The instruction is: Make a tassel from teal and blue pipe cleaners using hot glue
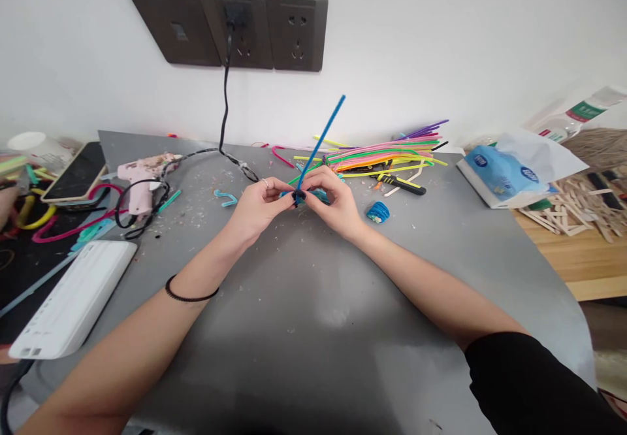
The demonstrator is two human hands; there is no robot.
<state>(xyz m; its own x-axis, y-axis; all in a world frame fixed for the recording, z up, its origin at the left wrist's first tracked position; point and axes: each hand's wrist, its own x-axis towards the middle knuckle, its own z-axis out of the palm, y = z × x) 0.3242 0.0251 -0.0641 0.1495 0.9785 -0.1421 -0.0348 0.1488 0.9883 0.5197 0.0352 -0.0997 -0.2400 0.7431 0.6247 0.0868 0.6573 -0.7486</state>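
Note:
My left hand and my right hand meet above the grey mat, fingertips pinched together on a blue pipe cleaner. One long straight end of it sticks up and to the right from between the fingers. The lower part is bunched at the fingertips, with light blue bits showing behind them, mostly hidden. To the right of my right hand lies a small coiled blue pipe-cleaner piece. A bent light blue pipe-cleaner piece rests left of my left hand.
Behind the hands lies a bundle of coloured pipe cleaners beside a yellow-black cutter. At left are a pink glue gun with its cord, a phone and a white power strip. Tissues and wooden sticks sit right.

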